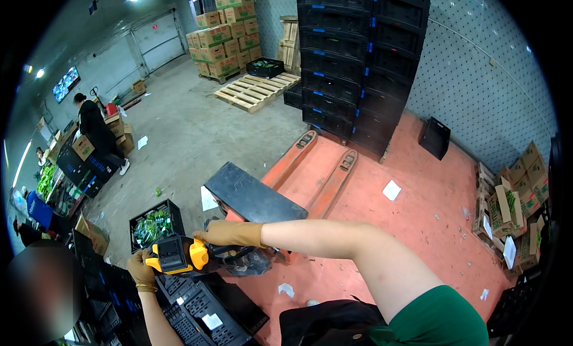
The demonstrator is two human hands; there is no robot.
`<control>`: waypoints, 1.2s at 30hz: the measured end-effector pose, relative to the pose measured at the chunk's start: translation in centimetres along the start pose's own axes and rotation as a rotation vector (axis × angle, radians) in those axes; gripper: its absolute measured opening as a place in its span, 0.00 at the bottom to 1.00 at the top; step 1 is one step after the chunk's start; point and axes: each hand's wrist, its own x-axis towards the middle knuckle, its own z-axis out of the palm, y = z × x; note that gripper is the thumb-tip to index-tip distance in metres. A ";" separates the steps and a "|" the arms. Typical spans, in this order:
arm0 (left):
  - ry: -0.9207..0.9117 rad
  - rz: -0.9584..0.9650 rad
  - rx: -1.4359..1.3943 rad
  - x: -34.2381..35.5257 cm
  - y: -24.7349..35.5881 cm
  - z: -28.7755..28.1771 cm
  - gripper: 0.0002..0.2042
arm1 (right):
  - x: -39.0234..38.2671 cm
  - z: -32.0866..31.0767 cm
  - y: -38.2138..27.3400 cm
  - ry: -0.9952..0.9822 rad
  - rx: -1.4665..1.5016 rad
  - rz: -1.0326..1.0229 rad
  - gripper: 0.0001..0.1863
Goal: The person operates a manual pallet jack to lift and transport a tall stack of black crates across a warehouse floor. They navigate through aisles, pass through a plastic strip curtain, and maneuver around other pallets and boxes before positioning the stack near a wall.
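My left hand (141,269), in a tan glove, grips the left side of the yellow-and-black control handle (175,256) of an orange pallet jack. My right hand (224,233), also gloved, is closed on the handle's right side, my bare arm stretching across the lower view. Beyond my hands lie the jack's dark flat cover (253,194) and two forks (331,185), which point toward a tall stack of black crates (334,65). A crate of leafy greens (155,226) sits on the floor just beyond my left hand.
A person in a dark coat (95,128) stands among boxes at the left, with others farther left. A wooden pallet (253,94) and stacked cartons (221,39) are at the back, a black crate (436,137) by the right wall, cartons (513,209) at right, black crates (200,307) below me.
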 end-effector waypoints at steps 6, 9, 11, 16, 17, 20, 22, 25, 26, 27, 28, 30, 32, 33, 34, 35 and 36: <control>-0.113 0.158 -0.048 9.3 -6.2 4.2 0.17 | 3.9 -3.6 -2.5 0.018 0.104 0.051 0.37; -0.172 0.300 -0.057 12.6 -13.3 5.0 0.18 | 8.3 -1.6 -1.5 -0.015 0.028 0.008 0.40; -0.160 0.342 -0.061 17.0 -15.4 5.4 0.16 | 11.3 -1.2 -3.5 0.023 0.087 -0.015 0.38; -0.287 0.339 -0.145 23.7 -16.8 8.3 0.15 | 14.6 -1.0 -7.1 0.059 0.373 0.168 0.40; -0.330 0.369 -0.160 24.3 -16.7 8.8 0.14 | 15.8 -0.4 -6.9 0.012 0.361 0.216 0.43; -0.524 0.456 -0.185 26.8 -16.8 8.3 0.11 | 21.0 5.7 -3.6 -0.030 0.488 0.172 0.48; -0.640 0.565 -0.101 30.3 -18.2 8.1 0.09 | 25.9 10.4 -1.9 0.048 0.558 0.010 0.48; -0.763 0.673 -0.023 32.1 -20.2 8.2 0.07 | 29.6 14.5 -2.2 -0.303 0.880 -0.028 0.39; -0.799 0.704 0.007 32.1 -20.8 7.5 0.07 | 27.7 13.7 -5.6 -0.364 1.028 -0.062 0.28; -0.857 0.629 0.062 31.7 -20.8 6.7 0.07 | 25.7 11.7 -7.8 -0.315 0.969 0.008 0.27; -0.807 0.702 0.107 30.5 -22.5 6.1 0.08 | 24.6 10.3 -9.1 -0.281 0.908 0.073 0.25; -0.822 0.716 0.037 30.6 -22.6 5.6 0.08 | 25.1 10.8 -9.9 -0.262 0.810 0.121 0.21; -0.899 0.779 0.055 33.1 -23.0 5.5 0.07 | 28.2 14.3 -9.6 -0.330 0.997 0.149 0.16; -0.930 0.810 0.043 33.9 -23.2 6.3 0.06 | 29.7 17.1 -8.8 -0.351 1.083 0.179 0.14; -0.957 0.815 0.042 35.3 -23.6 6.3 0.07 | 31.1 18.8 -8.3 -0.357 1.138 0.152 0.14; -0.987 0.813 0.037 36.0 -24.0 6.2 0.07 | 32.0 18.9 -8.3 -0.351 1.173 0.142 0.14; -1.019 0.811 0.027 36.2 -24.3 6.5 0.08 | 32.5 18.5 -8.1 -0.338 1.203 0.136 0.14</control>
